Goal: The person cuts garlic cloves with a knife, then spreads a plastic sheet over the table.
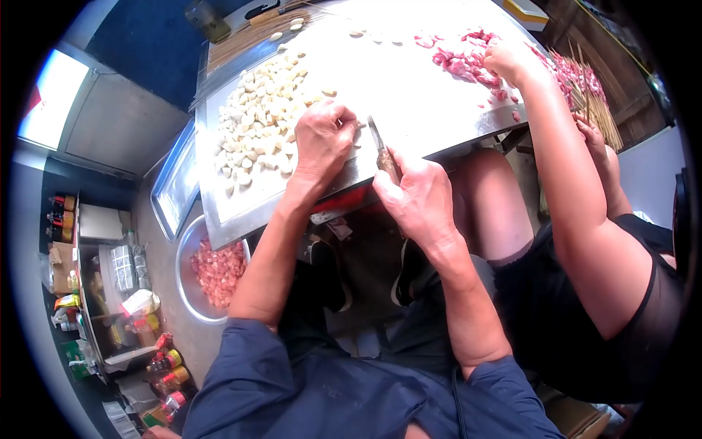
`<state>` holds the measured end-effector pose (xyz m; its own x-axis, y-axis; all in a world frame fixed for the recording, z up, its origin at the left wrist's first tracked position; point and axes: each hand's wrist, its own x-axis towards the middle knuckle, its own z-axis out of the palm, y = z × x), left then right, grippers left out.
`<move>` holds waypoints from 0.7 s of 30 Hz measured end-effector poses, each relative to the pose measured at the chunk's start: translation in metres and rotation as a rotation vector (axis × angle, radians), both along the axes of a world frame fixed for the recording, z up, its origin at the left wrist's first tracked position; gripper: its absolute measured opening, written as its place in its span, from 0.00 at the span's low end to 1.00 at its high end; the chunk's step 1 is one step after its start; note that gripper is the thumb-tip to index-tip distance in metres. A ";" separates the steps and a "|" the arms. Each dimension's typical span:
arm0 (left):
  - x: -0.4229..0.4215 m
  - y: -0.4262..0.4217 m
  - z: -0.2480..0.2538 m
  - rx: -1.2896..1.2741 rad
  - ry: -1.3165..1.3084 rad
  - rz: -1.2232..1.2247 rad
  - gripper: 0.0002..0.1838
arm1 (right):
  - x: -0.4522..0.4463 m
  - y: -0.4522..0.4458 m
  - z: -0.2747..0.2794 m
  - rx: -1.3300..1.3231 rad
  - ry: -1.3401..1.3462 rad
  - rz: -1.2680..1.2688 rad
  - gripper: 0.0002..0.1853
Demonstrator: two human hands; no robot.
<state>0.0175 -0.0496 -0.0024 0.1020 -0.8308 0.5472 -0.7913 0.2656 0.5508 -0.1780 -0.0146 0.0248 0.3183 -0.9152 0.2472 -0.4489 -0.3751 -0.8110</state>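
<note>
My left hand (324,139) is over the white table top (409,88), its thumb and fingers pinched together; a small pale bit shows at the fingertips, too small to name. In my right hand (420,189) is a small knife (376,135), held by its brown handle, blade pointing up and away over the table's front edge. A wide spread of pale, garlic-like cloves (263,110) lies to the left of my left hand. A few more cloves (356,33) lie near the far edge.
A co-worker's hand (508,62) touches pink meat pieces (464,57) at the right; their other hand (594,139) is beside skewered meat (578,77). A metal bowl of diced meat (218,274) and a tray (174,179) stand left. Shelves hold bottles (167,360).
</note>
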 end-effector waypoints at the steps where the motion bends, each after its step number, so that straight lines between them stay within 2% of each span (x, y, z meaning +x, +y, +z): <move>1: -0.001 0.001 -0.002 -0.006 0.007 0.020 0.01 | 0.001 0.001 0.003 0.018 -0.003 0.003 0.11; 21: -0.002 0.001 -0.005 -0.111 -0.021 0.006 0.04 | 0.011 0.001 0.003 0.049 0.044 0.062 0.11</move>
